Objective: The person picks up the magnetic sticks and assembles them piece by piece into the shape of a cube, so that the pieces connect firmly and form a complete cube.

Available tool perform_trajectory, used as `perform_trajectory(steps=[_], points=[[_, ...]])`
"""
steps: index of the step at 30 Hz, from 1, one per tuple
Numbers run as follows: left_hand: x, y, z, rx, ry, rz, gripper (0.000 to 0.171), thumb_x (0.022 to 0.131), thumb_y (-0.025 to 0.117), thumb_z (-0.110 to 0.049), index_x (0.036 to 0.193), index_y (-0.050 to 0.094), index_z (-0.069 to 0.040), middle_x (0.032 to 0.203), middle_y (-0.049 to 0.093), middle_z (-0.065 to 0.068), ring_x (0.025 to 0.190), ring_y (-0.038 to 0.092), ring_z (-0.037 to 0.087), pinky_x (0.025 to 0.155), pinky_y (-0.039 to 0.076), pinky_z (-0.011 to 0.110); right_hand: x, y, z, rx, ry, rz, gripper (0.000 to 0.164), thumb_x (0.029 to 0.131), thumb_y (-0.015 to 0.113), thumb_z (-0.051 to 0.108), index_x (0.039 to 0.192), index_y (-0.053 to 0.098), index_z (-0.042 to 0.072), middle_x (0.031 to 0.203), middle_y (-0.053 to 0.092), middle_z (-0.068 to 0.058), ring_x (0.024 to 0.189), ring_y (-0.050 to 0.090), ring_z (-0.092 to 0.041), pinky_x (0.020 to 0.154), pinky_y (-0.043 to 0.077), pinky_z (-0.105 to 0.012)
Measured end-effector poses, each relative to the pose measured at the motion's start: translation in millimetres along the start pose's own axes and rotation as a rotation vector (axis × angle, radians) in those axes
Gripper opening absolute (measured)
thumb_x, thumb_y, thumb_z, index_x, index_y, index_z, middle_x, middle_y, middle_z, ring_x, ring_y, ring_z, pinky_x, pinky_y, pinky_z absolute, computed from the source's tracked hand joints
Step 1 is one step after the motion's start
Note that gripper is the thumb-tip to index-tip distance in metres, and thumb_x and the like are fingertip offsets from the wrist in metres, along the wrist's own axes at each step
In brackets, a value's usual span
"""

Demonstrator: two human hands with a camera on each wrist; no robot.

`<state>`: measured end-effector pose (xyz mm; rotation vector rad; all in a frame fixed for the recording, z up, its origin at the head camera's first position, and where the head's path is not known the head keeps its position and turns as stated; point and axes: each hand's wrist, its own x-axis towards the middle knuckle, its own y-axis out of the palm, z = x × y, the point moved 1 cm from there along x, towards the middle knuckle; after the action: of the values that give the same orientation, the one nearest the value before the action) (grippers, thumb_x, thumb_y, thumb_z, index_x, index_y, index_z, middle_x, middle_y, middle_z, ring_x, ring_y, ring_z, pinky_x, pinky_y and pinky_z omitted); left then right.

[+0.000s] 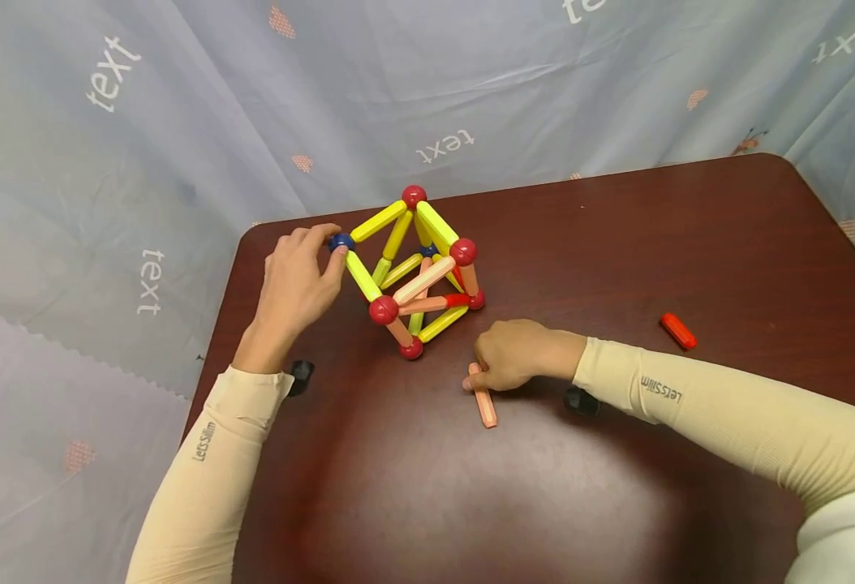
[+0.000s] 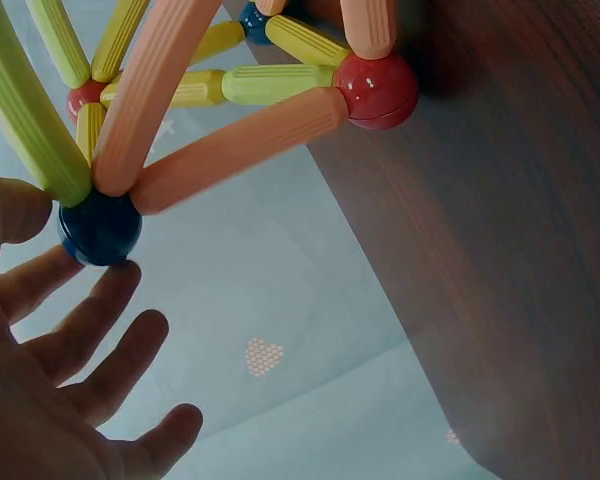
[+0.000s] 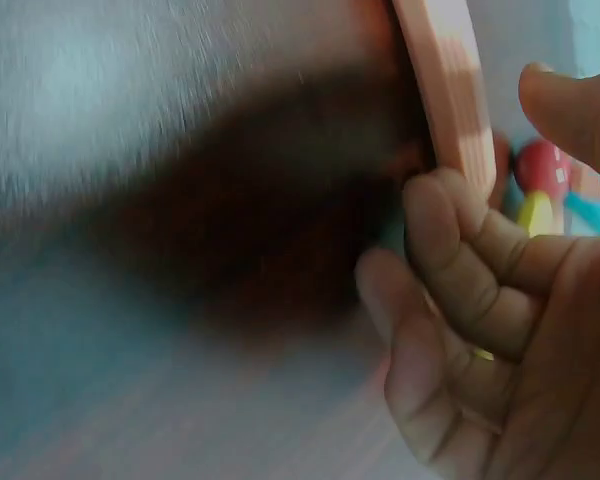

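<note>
In the head view, a frame of magnetic sticks and balls (image 1: 375,221) stands at the table's back left. My left hand (image 1: 298,276) pinches its dark blue ball (image 1: 341,242) between thumb and fingers; the other fingers spread loosely in the left wrist view. Yellow, lime, peach and red sticks join several red balls (image 1: 384,310). To the frame's front right, my right hand (image 1: 511,354) has curled fingers at a loose peach stick (image 1: 487,410), the thumb crossing it in the head view. The right wrist view shows the fingertips at the peach stick's (image 3: 450,85) end, its thumb standing off.
A short red stick (image 1: 679,331) lies on the dark brown table (image 1: 617,243) at the right. Dark pieces show by both wrists, one of them a black block (image 1: 300,378) near the left cuff. Printed curtain (image 1: 427,97) hangs behind the table and along its left side.
</note>
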<state>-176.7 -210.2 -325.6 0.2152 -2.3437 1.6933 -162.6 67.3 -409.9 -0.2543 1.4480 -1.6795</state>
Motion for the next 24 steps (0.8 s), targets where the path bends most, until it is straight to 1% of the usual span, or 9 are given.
perform_trajectory(steps=[2, 4, 7, 11, 13, 16, 18, 20, 24], points=[[1.3, 0.6, 2.5, -0.007, -0.008, 0.009, 0.04, 0.104, 0.055, -0.03, 0.137, 0.061, -0.008, 0.126, 0.065, 0.018, 0.111, 0.053, 0.038, 0.1, 0.039, 0.061, 0, 4, 8, -0.061, 0.029, 0.01, 0.049, 0.094, 0.062, 0.06, 0.064, 0.057, 0.021, 0.068, 0.055, 0.005, 0.067, 0.055, -0.014, 0.062, 0.049, -0.035], [2.6, -0.1, 3.9, -0.017, -0.014, 0.017, 0.04, 0.104, 0.055, -0.03, 0.137, 0.061, -0.008, 0.125, 0.066, 0.017, 0.111, 0.053, 0.038, 0.099, 0.04, 0.06, 1, 7, 13, -0.108, 0.053, 0.01, 0.048, 0.093, 0.063, 0.059, 0.064, 0.058, 0.021, 0.07, 0.059, 0.004, 0.07, 0.06, -0.015, 0.067, 0.055, -0.039], [4.1, -0.1, 6.5, -0.043, -0.024, 0.047, 0.041, 0.104, 0.056, -0.029, 0.139, 0.06, -0.01, 0.127, 0.065, 0.016, 0.115, 0.053, 0.037, 0.099, 0.043, 0.058, 0, 10, 18, -0.133, 0.074, 0.017, 0.042, 0.095, 0.065, 0.05, 0.066, 0.061, 0.021, 0.068, 0.064, 0.003, 0.072, 0.065, -0.016, 0.069, 0.058, -0.041], [5.2, 1.4, 10.9, -0.099, -0.019, 0.095, 0.041, 0.105, 0.055, -0.028, 0.142, 0.059, -0.011, 0.128, 0.064, 0.016, 0.117, 0.053, 0.036, 0.101, 0.043, 0.056, -5, 11, 18, -0.116, 0.069, -0.065, 0.04, 0.098, 0.061, 0.04, 0.066, 0.06, 0.016, 0.065, 0.062, 0.0, 0.067, 0.063, -0.021, 0.064, 0.057, -0.044], [5.5, 2.4, 12.9, -0.125, -0.011, 0.116, 0.04, 0.105, 0.054, -0.027, 0.143, 0.058, -0.012, 0.126, 0.064, 0.016, 0.116, 0.052, 0.035, 0.101, 0.042, 0.055, -9, 12, 14, -0.097, 0.059, -0.122, 0.039, 0.099, 0.06, 0.039, 0.068, 0.057, 0.015, 0.064, 0.059, 0.0, 0.063, 0.061, -0.022, 0.061, 0.055, -0.044], [6.3, 3.6, 14.5, -0.153, 0.009, 0.145, 0.039, 0.106, 0.052, -0.026, 0.143, 0.057, -0.013, 0.124, 0.063, 0.015, 0.116, 0.052, 0.035, 0.102, 0.042, 0.055, -17, 13, 5, -0.057, 0.029, -0.178, 0.038, 0.098, 0.062, 0.038, 0.069, 0.055, 0.016, 0.061, 0.054, 0.002, 0.057, 0.055, -0.02, 0.055, 0.049, -0.039], [6.7, 3.5, 15.7, -0.159, 0.021, 0.163, 0.039, 0.106, 0.051, -0.025, 0.143, 0.057, -0.014, 0.124, 0.062, 0.015, 0.116, 0.052, 0.035, 0.103, 0.041, 0.055, -24, 7, 1, -0.025, 0.006, -0.2, 0.038, 0.099, 0.063, 0.039, 0.069, 0.054, 0.017, 0.058, 0.051, 0.003, 0.054, 0.051, -0.017, 0.053, 0.044, -0.034], [6.7, 2.8, 17.5, -0.165, 0.033, 0.172, 0.038, 0.106, 0.051, -0.025, 0.142, 0.057, -0.014, 0.124, 0.062, 0.013, 0.116, 0.053, 0.034, 0.104, 0.041, 0.054, -32, -7, -2, 0.01, -0.018, -0.234, 0.038, 0.099, 0.063, 0.04, 0.069, 0.055, 0.018, 0.056, 0.048, 0.004, 0.052, 0.048, -0.014, 0.051, 0.039, -0.03], [5.3, -0.7, 20.6, -0.179, 0.062, 0.184, 0.036, 0.106, 0.052, -0.023, 0.14, 0.058, -0.015, 0.123, 0.061, 0.011, 0.112, 0.053, 0.031, 0.102, 0.043, 0.051, -46, -53, 0, 0.055, -0.061, -0.326, 0.035, 0.099, 0.063, 0.043, 0.074, 0.061, 0.019, 0.056, 0.051, 0.006, 0.053, 0.046, -0.011, 0.053, 0.039, -0.027]])
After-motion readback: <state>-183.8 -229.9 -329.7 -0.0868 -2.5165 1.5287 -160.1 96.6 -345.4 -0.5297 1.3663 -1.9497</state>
